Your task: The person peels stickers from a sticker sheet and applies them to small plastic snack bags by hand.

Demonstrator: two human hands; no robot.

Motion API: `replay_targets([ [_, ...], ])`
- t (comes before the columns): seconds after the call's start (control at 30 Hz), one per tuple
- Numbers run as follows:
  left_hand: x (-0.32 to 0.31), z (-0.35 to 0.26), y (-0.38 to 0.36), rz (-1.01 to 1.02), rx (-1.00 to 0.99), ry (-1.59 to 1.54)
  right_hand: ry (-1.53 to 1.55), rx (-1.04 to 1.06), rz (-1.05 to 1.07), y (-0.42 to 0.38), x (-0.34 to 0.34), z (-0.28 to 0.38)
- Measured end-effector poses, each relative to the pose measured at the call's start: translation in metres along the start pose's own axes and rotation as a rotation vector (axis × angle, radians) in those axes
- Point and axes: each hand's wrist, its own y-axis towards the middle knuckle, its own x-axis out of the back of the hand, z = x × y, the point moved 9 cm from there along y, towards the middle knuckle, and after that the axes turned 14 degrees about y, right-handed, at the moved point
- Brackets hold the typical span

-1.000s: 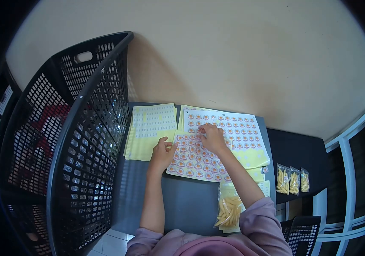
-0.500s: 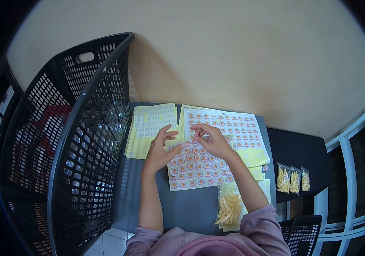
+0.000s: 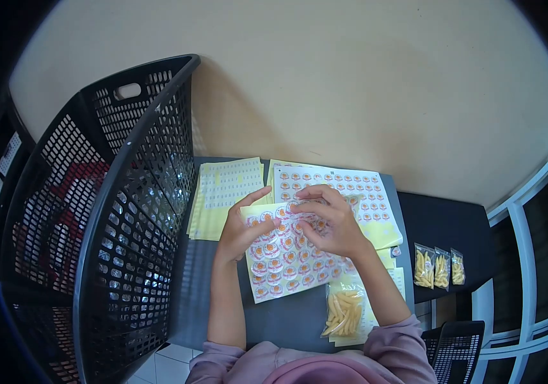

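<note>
A sheet of round orange-and-pink stickers point(image 3: 274, 262) is tilted above the grey table. My left hand point(image 3: 237, 230) grips its upper left edge, thumb across the printed face and the other fingers partly behind. My right hand point(image 3: 335, 224) is over the sheet's upper part, its fingers bent and the thumb apart from them; whether a sticker clings to a fingertip is too small to tell. Behind that hand is a clear packet point(image 3: 353, 202), partly hidden. Below my right forearm, a clear bag of pale yellow sticks point(image 3: 343, 313) rests on some papers.
A tall black plastic basket point(image 3: 134, 137) stands along the left. More sticker sheets point(image 3: 367, 179) and yellow-backed label sheets point(image 3: 229, 182) lie at the back by the wall. On the black surface point(image 3: 440, 224) at right are three small snack bags point(image 3: 441, 269).
The sticker sheet has lifted and turned, its lower left corner now closer to me. My left hand has taken hold of its edge. My right hand has shifted slightly right, its fingers more spread.
</note>
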Motion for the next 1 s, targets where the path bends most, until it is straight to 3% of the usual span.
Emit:
replay_targets([
  [0.2, -0.008, -0.007, -0.003, 0.069, -0.011, -0.113, 0.071, -0.066, 0.051, 0.001, 0.006, 0.011],
  [0.6, -0.034, -0.018, -0.014, 0.332, -0.063, -0.437, 0.082, 0.000, 0.096, 0.006, 0.015, 0.042],
  [0.67, -0.037, -0.030, -0.021, 0.378, -0.188, -0.815, 0.134, 0.033, -0.005, 0.007, 0.027, 0.047],
  [0.7, -0.037, -0.017, -0.026, 0.258, -0.074, -1.129, 0.132, 0.033, -0.006, 0.007, 0.026, 0.047],
  [0.77, -0.046, -0.018, -0.027, 0.278, -0.092, -1.024, 0.105, 0.015, -0.289, 0.003, 0.046, 0.042],
  [0.8, -0.051, -0.019, -0.028, 0.295, -0.109, -0.919, 0.104, 0.015, -0.290, 0.002, 0.044, 0.042],
  [0.87, -0.061, -0.022, -0.030, 0.329, -0.145, -0.707, 0.255, -0.053, -0.572, -0.010, 0.059, 0.030],
  [0.9, -0.066, -0.023, -0.030, 0.346, -0.163, -0.600, 0.420, -0.094, -0.620, -0.013, 0.058, 0.024],
  [1.0, -0.080, -0.025, -0.030, 0.391, -0.216, -0.274, 0.521, -0.219, -0.653, -0.019, 0.052, 0.019],
])
